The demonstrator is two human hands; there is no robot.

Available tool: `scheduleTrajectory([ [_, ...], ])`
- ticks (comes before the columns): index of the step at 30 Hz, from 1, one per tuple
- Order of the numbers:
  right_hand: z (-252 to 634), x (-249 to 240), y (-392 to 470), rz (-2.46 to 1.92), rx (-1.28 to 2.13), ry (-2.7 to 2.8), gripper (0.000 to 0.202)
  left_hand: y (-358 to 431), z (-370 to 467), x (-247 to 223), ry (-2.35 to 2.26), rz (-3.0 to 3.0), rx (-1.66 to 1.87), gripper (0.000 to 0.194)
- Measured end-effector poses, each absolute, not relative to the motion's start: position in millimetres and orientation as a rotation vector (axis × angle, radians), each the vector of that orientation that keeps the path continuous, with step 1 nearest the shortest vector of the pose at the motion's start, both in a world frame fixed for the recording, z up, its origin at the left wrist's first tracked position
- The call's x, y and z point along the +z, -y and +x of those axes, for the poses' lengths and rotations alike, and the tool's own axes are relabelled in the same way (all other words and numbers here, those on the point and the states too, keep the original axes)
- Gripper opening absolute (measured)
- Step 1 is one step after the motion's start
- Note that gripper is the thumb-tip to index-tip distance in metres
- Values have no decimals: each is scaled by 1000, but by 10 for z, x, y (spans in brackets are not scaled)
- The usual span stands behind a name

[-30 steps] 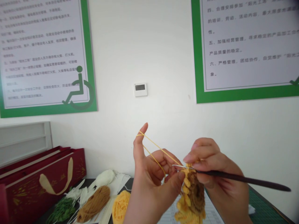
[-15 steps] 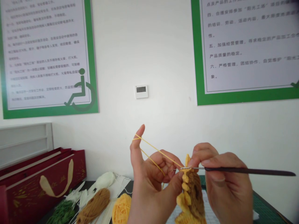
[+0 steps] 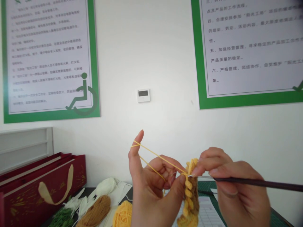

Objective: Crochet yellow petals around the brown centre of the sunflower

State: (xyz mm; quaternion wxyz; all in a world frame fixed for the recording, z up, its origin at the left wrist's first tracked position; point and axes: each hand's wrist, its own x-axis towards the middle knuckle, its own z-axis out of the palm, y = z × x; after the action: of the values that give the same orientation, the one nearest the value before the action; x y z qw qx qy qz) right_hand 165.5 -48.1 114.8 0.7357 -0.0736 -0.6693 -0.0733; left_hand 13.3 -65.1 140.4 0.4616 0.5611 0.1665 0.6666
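Observation:
My left hand [image 3: 155, 186] pinches the upper edge of a yellow and brown crochet piece [image 3: 189, 201] between thumb and fingers. Its index finger points up, with yellow yarn [image 3: 157, 154] looped around it and running down to the piece. My right hand [image 3: 236, 183] grips a crochet hook [image 3: 258, 182] with a dark handle and a thin metal shaft. The hook's tip lies at the top edge of the piece, beside the left thumb. Right fingertips rest close to the yellow petal-like stitches. The lower end of the piece runs out of view.
A yellow yarn ball [image 3: 122, 215], a brown skein [image 3: 96, 212], white yarn [image 3: 105, 186] and green yarn [image 3: 62, 217] lie at left. Behind them stands a dark red gift bag [image 3: 47, 192]. Printed paper [image 3: 209, 212] lies on a green cutting mat [image 3: 205, 186].
My right hand has shifted right and slightly down, drawing the hook back so its tip sits farther right. The crochet piece has turned, showing less brown. The view has tilted up slightly.

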Motion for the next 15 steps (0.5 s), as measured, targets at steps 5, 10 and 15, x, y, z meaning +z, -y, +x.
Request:
scheduleTrajectory([
  [5, 1707, 1179, 519, -218, -320, 1522, 6, 658, 137, 1412, -431, 1384, 1667, 114],
  [10, 1787, 1207, 580, -302, -536, 1622, 12, 670, 146, 1418, -458, 1390, 1716, 112],
  [15, 1785, 1095, 553, -294, -655, 1568, 23, 681, 141, 1419, -440, 1349, 1715, 113],
])
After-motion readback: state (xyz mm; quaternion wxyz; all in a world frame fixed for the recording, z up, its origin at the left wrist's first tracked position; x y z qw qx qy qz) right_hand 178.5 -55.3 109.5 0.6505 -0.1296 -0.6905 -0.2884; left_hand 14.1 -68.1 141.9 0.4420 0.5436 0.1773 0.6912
